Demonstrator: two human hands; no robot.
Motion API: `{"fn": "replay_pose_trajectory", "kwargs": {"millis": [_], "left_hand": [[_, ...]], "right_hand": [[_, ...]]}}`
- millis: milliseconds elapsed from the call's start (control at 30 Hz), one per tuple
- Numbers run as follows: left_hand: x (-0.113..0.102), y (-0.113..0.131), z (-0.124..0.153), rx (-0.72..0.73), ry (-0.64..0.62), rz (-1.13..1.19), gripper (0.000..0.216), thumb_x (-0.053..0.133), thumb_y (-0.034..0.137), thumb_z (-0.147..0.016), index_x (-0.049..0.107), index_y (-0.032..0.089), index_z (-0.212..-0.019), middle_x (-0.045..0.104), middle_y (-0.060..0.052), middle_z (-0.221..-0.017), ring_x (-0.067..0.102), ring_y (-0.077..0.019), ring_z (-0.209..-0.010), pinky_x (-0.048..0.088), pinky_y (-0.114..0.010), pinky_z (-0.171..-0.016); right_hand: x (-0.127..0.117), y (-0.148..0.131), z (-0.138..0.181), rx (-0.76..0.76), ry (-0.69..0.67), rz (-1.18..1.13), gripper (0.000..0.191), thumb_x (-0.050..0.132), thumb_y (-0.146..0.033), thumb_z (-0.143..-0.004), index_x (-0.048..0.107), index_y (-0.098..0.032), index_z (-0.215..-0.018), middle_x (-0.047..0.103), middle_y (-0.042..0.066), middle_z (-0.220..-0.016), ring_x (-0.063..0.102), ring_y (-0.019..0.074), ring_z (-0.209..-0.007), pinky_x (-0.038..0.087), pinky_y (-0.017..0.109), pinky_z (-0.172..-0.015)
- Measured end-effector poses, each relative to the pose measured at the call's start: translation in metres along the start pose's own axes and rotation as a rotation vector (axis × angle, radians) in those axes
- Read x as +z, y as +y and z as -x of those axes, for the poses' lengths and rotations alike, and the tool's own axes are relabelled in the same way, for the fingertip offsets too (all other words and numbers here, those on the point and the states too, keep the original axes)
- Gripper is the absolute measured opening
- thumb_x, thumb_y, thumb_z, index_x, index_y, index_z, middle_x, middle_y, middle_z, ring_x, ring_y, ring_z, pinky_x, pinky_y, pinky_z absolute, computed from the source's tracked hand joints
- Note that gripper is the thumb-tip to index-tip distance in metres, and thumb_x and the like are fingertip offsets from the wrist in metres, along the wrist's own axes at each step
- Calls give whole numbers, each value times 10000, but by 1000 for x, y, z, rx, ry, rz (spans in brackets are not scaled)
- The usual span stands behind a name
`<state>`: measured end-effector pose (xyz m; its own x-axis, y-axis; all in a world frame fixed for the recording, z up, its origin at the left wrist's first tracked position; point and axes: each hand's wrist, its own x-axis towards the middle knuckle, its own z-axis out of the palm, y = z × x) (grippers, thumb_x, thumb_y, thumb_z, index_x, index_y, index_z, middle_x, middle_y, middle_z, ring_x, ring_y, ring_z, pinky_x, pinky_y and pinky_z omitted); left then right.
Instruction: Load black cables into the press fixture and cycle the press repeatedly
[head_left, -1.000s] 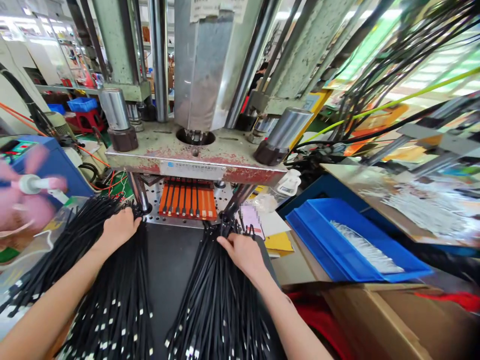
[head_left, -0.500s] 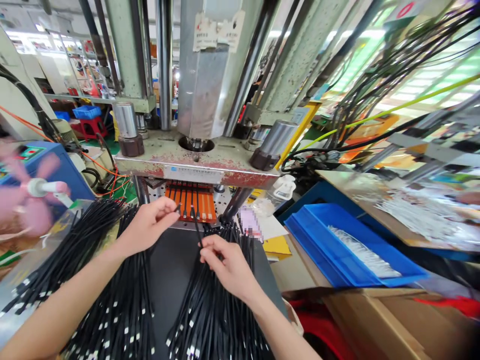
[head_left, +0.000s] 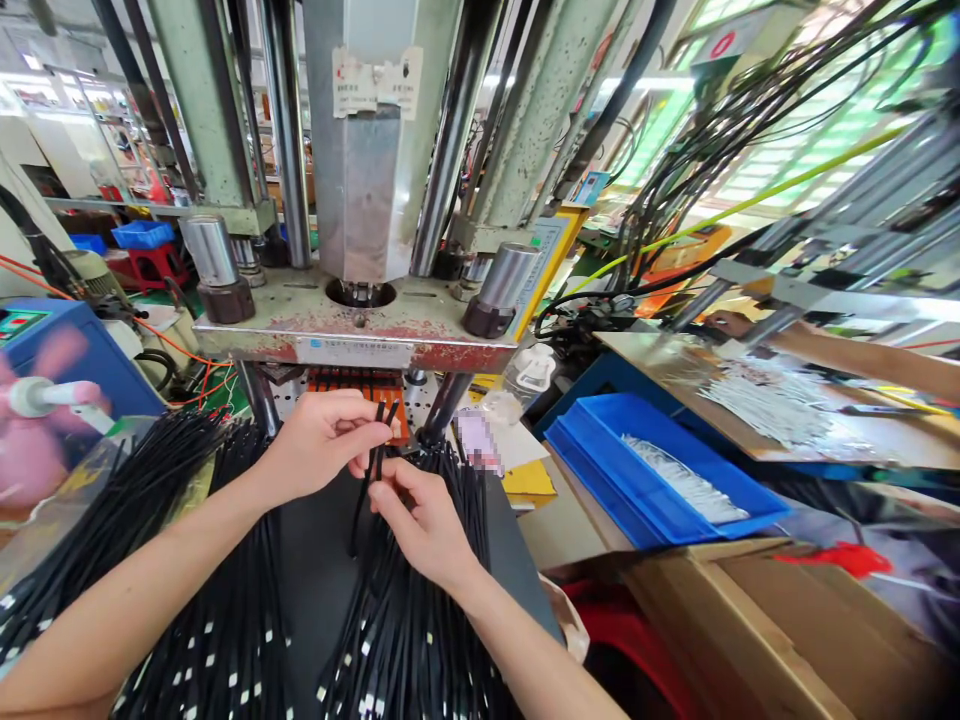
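In the middle of the head view, my left hand [head_left: 334, 445] is closed in a pinch on thin black cables [head_left: 379, 462]. Two of their ends stick up past its fingertips. Just below and to the right, my right hand [head_left: 420, 515] pinches the same cables, its fingers close to the left ones. Behind the hands, an orange slotted fixture [head_left: 400, 405] sits low in the press [head_left: 360, 340], partly hidden by my left hand. A thick bundle of black cables [head_left: 405, 620] with small pale ends lies under my right hand.
More black cable bundles [head_left: 217, 600] lie under my left forearm. A pink fan [head_left: 45, 400] turns at the left. To the right are blue trays [head_left: 600, 470] with white pieces, a cardboard box [head_left: 735, 620], and another person's arm [head_left: 862, 355] over a board.
My left hand has moved right from the orange fixture to meet my right hand, and both now grip cables together. The view has swung rightward, bringing another person's arm into sight.
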<state>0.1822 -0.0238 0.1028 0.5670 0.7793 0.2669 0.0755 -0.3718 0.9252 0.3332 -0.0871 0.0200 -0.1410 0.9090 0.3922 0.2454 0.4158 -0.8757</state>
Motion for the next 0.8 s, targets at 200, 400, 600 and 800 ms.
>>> {"fn": "replay_pose_trajectory", "kwargs": {"millis": [200,400,600,800], "left_hand": [[5,-4,-24,-37,58,102,181,698,269,-752,583,143,-692,572,32,-482,544,-80,-405,458,-159,-413],[2,2,-50,452,198,-253,202,690,350,-804,651,161,-744,636,-5,-695,600,-102,-576,495,-219,-555],[2,-62,-47,306,119,-651,237,638,294,-856,604,165,-1053,685,-40,-915,648,-134,-729,539,-275,-708],[7,-116,-29,251,-470,-1119,496,560,193,-907,469,180,-1395,437,-132,-1505,396,-254,-1406,249,-518,-1184]], "right_hand": [[3,18,15,-73,-126,208,135,522,-250,-935,642,-192,-959,658,22,-821,599,143,-723,450,249,-696],[-21,65,-39,32,67,452,185,586,-283,-888,634,-189,-736,616,0,-645,546,152,-598,393,256,-612],[-41,92,-106,124,264,517,199,587,-291,-888,655,-172,-744,662,17,-688,573,153,-642,383,245,-643],[-37,97,-113,190,177,526,219,560,-231,-903,674,-184,-723,680,21,-679,622,161,-681,425,252,-709]]}}
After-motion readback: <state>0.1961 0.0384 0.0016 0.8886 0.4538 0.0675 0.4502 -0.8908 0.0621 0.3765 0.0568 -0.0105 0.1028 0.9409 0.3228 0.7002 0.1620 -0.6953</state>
